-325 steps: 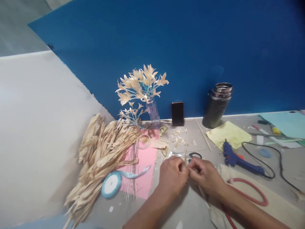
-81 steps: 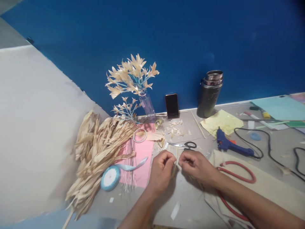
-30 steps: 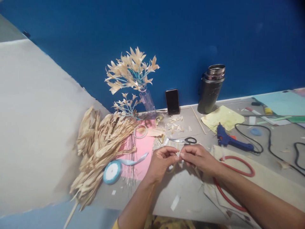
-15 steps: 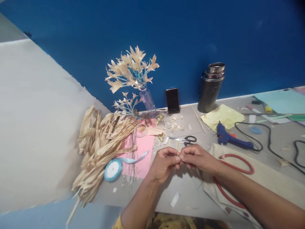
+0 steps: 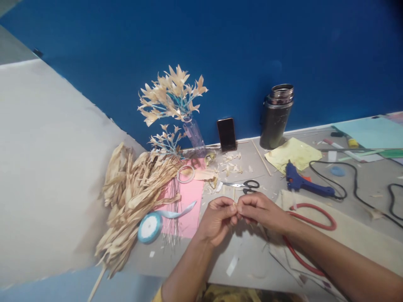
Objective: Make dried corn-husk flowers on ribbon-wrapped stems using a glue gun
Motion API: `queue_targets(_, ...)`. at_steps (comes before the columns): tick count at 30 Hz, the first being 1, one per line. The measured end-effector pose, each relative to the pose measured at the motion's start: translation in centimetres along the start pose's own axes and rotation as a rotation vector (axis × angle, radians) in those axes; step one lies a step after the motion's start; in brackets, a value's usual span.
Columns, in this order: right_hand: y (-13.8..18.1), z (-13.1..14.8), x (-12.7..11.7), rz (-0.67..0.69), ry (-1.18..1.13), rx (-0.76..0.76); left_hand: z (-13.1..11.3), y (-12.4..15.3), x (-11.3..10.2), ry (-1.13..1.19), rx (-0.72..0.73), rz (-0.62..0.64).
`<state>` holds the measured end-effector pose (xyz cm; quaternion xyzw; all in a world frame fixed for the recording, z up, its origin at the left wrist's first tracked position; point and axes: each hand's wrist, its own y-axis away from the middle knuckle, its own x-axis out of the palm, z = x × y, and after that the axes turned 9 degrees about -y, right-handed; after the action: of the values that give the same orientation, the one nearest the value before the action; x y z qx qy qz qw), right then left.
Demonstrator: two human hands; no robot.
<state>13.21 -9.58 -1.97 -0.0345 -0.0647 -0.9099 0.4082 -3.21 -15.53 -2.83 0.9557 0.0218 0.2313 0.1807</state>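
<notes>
My left hand (image 5: 216, 218) and my right hand (image 5: 260, 209) meet fingertip to fingertip above the grey table (image 5: 252, 260). Both pinch a small pale strip of dried husk (image 5: 235, 200) between thumb and fingers; most of it is hidden by the fingers. Small scissors with black handles (image 5: 242, 184) lie just beyond my hands. A pile of dried corn husks (image 5: 132, 197) lies to the left, partly over a pink sheet (image 5: 189, 201).
A vase of husk flowers (image 5: 176, 100), a phone (image 5: 226, 134) and a dark flask (image 5: 277, 117) stand against the blue wall. A blue glue gun (image 5: 307, 184) with black cord, yellow paper (image 5: 292, 153), red-handled shears (image 5: 310, 222) and a blue ribbon spool (image 5: 149, 226) lie around.
My hands have stayed close together, pinching the strip; over the last second the fingertips closed from slightly apart to touching. The view shifted slightly.
</notes>
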Motion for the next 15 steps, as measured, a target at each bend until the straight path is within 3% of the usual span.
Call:
queue_targets(10,0.0,0.2,0.6,-0.144,0.064,-0.144,-0.5,0.5,0.9,-0.118,0.196,-0.091)
queue_targets(15,-0.1,-0.1,0.2,-0.077,0.044,-0.13,-0.1,0.5,1.0,-0.142,0.251,-0.104)
